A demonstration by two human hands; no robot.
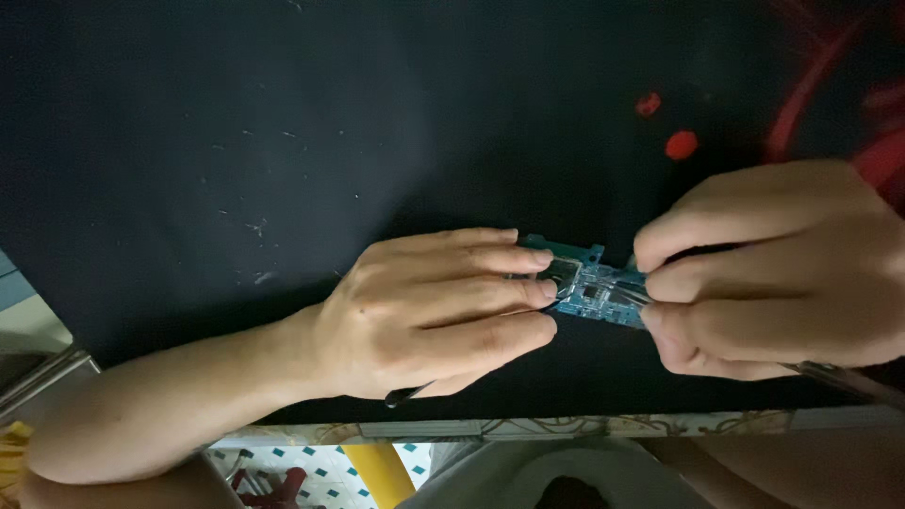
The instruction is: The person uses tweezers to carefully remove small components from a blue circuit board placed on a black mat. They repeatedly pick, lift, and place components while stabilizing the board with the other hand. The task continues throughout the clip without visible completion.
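Under my hands: dark matte table mat (236,123) w/ pale specks, two red spots (681,144) beyond my right hand. Teal-and-white patterned floor tiles (320,467) below my left forearm.

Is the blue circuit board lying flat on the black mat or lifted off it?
Cannot tell for sure. The circuit board looks level with the mat, but the left hand and right hand cover both ends.
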